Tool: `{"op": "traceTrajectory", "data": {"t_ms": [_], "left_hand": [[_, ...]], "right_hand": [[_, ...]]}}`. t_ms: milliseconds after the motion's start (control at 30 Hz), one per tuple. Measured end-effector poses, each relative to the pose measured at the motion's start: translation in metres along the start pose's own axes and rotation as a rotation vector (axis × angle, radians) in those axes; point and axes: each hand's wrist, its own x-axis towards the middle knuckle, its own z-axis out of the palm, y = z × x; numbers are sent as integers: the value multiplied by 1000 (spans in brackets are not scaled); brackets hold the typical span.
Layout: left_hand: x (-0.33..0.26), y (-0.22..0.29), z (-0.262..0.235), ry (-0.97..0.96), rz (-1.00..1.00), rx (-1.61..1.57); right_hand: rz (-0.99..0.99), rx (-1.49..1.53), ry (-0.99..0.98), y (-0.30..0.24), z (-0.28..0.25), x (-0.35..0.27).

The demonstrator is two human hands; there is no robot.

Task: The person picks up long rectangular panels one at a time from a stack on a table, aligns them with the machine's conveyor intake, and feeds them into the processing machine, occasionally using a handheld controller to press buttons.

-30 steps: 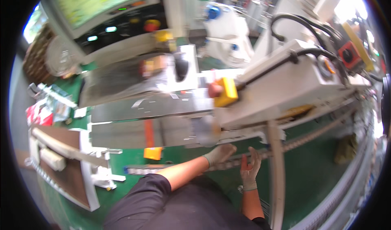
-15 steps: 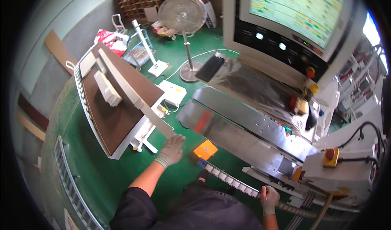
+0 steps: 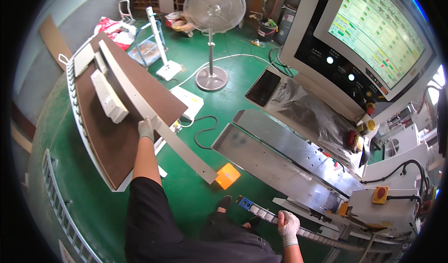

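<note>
A long flat grey-beige strip [image 3: 175, 144] lies slanted along a brown-topped table [image 3: 161, 91], its near end jutting past the table's edge. My left hand [image 3: 146, 128], in a light glove, reaches forward and grips the strip's near side with the fingers partly hidden. Low on the right, my gloved right hand [image 3: 289, 226] is closed in front of a narrow roller rail [image 3: 263, 213] with a blue end. Whether the fingers clasp the rail or hold something small, I cannot make out. An orange block [image 3: 227, 176] shows just beyond the strip's near end.
A pale box-like profile [image 3: 108, 96] rests on the table. Beyond stands a fan [image 3: 211, 53]. To the right are a metal machine bed [image 3: 261, 151], a control panel with a screen [image 3: 380, 34] and a red stop button [image 3: 381, 192]. A cable [image 3: 200, 134] curls on the green floor.
My left hand has moved forward and left, from open near the strip's end to gripping the strip. The strip reaches farther toward me. My right hand has shifted left along the rail. The view has turned.
</note>
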Motion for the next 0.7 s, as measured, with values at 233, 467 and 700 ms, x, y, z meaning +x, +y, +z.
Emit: {"op": "traceTrajectory", "data": {"t_ms": [233, 467, 700], "left_hand": [[15, -19, 33, 98, -183, -405], [-39, -27, -28, -260, -171, -484], [-231, -55, -40, -792, -307, -560]], "right_hand": [[28, -39, 35, 6, -5, -4], [138, -7, 29, 16, 18, -2], [-114, 635, -129, -76, 47, 48]]}}
